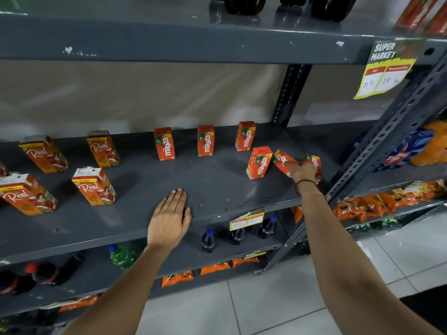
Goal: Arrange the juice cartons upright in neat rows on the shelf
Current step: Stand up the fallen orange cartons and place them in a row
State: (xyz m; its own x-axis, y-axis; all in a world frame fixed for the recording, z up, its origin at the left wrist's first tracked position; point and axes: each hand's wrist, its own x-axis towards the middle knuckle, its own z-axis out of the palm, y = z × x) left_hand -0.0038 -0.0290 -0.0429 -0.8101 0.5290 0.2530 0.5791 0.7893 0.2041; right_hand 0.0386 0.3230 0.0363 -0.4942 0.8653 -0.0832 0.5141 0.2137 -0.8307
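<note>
On the far left of the grey shelf (217, 189) stand four larger cartons (94, 187), upright in two loose rows and well apart. The left hand (169, 218) lies flat near the shelf's front edge, palm down, fingers straight and close together, holding nothing. Further right, three small cartons (205, 140) stand upright in a back row with wide gaps between them, and a fourth small carton (259, 162) stands in front of the rightmost one. Just beside it, the right hand (301, 170) reaches to two tilted cartons (283, 161), one on each side of it; the fingers seem curled over them, though how firmly they grip I cannot tell.

The step in hand looks like setting these two upright. It would go best one carton at a time, each base put down flat and square beside the fourth small carton, labels facing front, to begin a second row. The free left hand could steady the neighbour so it is not knocked over.

The shelf below holds dark bottles (208, 241) and a green bottle (121, 256); lower still lie orange packets (215, 267).
</note>
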